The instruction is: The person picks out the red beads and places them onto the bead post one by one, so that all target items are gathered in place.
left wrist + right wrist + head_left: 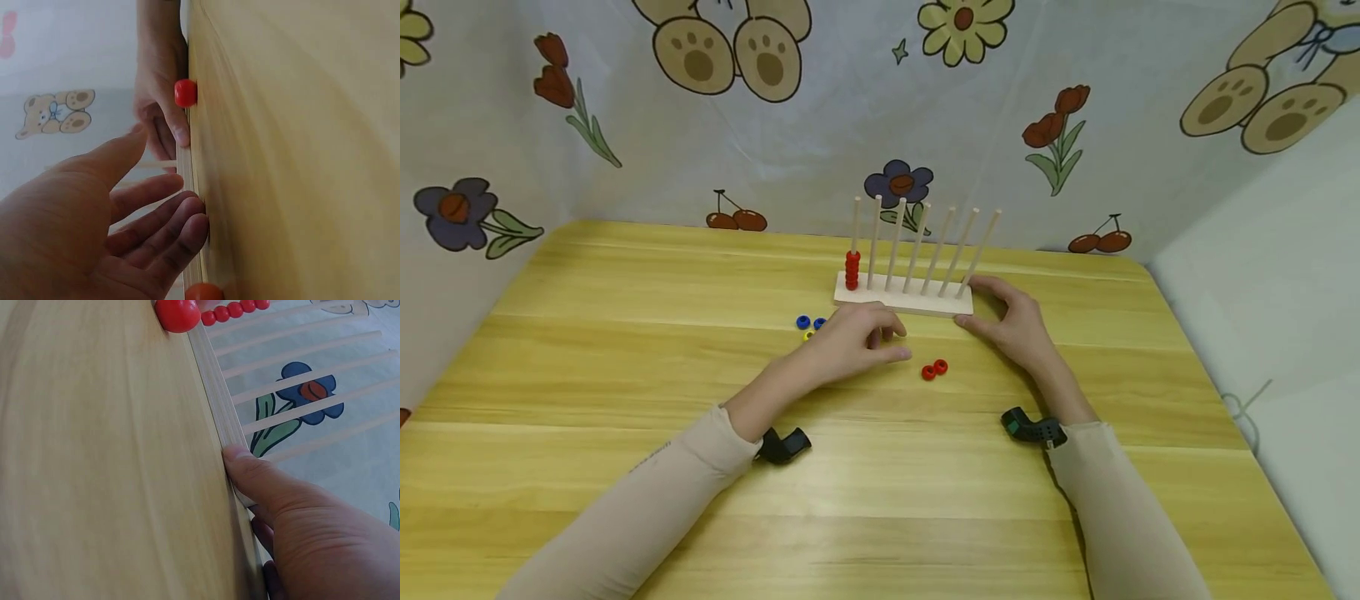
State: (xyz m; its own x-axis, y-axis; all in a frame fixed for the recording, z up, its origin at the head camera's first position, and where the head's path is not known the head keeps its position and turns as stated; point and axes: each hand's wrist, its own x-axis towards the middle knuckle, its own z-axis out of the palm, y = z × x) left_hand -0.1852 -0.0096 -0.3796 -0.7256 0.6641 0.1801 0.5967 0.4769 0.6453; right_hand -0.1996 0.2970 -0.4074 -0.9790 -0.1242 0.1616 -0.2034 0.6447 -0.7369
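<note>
A pale wooden peg rack (910, 300) stands toward the back of the table, its several upright pegs in a row. Red beads (852, 271) are stacked on the leftmost peg; the other pegs are bare. My right hand (1011, 325) grips the rack's right end, thumb (250, 465) along the front edge and fingers behind. In front of the rack is my left hand (853, 337), fingers loosely bent, with nothing between thumb and fingertips in the left wrist view. Two loose red beads (928, 372) lie on the table between the hands.
Left of my left hand lie two blue beads (803, 322) and a yellow bead (808, 336), partly hidden by that hand. A patterned cloth (820, 150) hangs behind the wooden table (880, 517). A dark device sits at each wrist.
</note>
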